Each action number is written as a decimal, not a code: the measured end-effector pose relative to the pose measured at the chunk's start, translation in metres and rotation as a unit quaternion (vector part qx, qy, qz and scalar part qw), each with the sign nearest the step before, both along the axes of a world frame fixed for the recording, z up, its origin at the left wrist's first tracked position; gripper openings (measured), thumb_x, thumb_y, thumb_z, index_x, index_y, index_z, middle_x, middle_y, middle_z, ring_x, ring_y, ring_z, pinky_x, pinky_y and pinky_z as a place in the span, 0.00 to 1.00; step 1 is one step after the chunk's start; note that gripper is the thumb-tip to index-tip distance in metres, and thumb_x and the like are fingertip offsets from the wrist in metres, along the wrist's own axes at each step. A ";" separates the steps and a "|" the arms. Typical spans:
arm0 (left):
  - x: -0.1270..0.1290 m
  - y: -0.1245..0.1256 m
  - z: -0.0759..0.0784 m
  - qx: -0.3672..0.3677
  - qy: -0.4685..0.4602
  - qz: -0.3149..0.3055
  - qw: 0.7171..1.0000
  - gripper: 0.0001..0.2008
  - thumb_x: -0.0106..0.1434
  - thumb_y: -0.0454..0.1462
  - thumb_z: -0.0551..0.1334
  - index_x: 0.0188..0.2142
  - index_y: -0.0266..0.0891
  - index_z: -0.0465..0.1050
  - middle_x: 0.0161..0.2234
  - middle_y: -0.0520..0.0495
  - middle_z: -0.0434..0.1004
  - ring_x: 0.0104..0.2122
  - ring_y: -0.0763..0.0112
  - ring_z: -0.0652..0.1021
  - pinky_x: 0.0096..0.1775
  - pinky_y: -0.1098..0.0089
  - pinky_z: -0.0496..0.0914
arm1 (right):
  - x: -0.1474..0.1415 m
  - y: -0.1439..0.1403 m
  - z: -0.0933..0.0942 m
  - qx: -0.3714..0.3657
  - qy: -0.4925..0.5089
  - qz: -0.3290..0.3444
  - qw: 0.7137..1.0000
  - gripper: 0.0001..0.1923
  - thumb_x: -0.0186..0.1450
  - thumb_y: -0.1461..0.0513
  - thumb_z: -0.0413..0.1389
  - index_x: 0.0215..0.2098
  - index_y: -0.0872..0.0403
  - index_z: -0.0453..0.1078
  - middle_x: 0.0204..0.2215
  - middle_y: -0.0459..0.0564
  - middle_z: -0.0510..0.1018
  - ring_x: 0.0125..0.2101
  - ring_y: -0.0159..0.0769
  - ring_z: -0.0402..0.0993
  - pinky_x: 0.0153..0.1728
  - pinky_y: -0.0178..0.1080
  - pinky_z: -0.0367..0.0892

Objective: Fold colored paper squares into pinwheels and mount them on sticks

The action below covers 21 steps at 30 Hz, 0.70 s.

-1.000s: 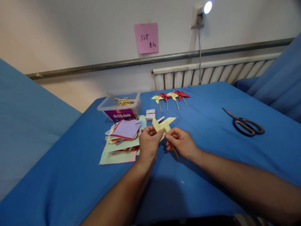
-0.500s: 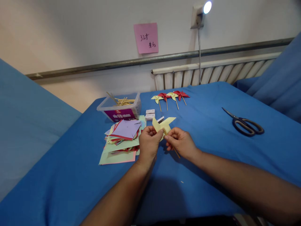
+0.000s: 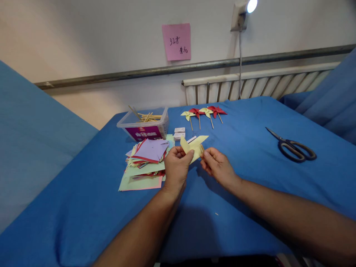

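We see the left hand (image 3: 177, 167) pinching the lower edge of a pale yellow paper pinwheel (image 3: 194, 145), thumb and fingers closed on the paper. The right hand (image 3: 218, 166) meets the pinwheel from the other side, fingertips pinched at its right edge; what they grip there is too small for us to tell. The pinwheel is held just above the table, between both hands.

Just left of the left hand lies a loose stack of coloured paper squares (image 3: 145, 159), lilac sheet on top. Behind it stands 1 clear plastic tub (image 3: 144, 124) with wooden sticks (image 3: 147, 117) in it. Between tub and pinwheel we note 2 small white boxes (image 3: 179, 133), one touching the other.

Further back, 4 finished pinwheels (image 3: 203, 112) lie in a row, 2 yellow and 2 red, alternating. 1 pair of scissors (image 3: 294, 148) lies well apart to the right, blades shut.

The surface is a table under a blue cloth (image 3: 250, 174). Behind it: a white radiator (image 3: 250, 87), a metal rail along the wall, 1 pink note (image 3: 177, 41) with handwriting, and 1 lit lamp (image 3: 244, 11) plugged in above.
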<state>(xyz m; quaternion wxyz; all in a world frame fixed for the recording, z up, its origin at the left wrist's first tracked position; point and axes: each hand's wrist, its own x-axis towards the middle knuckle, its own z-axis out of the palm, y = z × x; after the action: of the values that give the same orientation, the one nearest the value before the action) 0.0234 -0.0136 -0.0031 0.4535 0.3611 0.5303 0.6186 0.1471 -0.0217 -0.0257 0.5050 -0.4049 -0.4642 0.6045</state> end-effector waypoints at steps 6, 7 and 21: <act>0.001 -0.001 0.000 0.006 0.024 0.001 1.000 0.13 0.45 0.36 0.71 0.28 0.36 0.70 0.24 0.51 0.77 0.24 0.73 0.76 0.29 0.73 0.68 | -0.003 -0.005 0.000 -0.059 0.036 0.065 0.995 0.18 0.62 0.46 0.54 0.35 0.53 0.62 0.17 0.38 0.71 0.11 0.24 0.62 0.12 0.28 0.55; 0.001 -0.001 -0.001 0.008 0.030 0.000 1.000 0.13 0.45 0.36 0.70 0.28 0.36 0.70 0.24 0.51 0.77 0.24 0.73 0.76 0.29 0.74 0.68 | -0.003 -0.006 0.000 -0.069 0.043 0.074 0.994 0.19 0.61 0.46 0.54 0.35 0.52 0.62 0.17 0.38 0.72 0.11 0.25 0.63 0.12 0.28 0.56; 0.003 -0.002 -0.001 0.029 0.091 0.005 0.995 0.10 0.47 0.35 0.69 0.27 0.38 0.68 0.22 0.54 0.73 0.21 0.76 0.73 0.26 0.75 0.65 | -0.005 -0.005 -0.004 -0.072 0.054 0.093 0.992 0.20 0.61 0.46 0.56 0.33 0.52 0.61 0.19 0.42 0.76 0.15 0.31 0.74 0.14 0.30 0.64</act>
<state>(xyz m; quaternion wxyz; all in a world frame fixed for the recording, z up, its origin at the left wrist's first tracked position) 0.0268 -0.0161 -0.0038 0.3895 0.4259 0.5532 0.6007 0.1425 -0.0265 -0.0302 0.4407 -0.3623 -0.4274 0.7013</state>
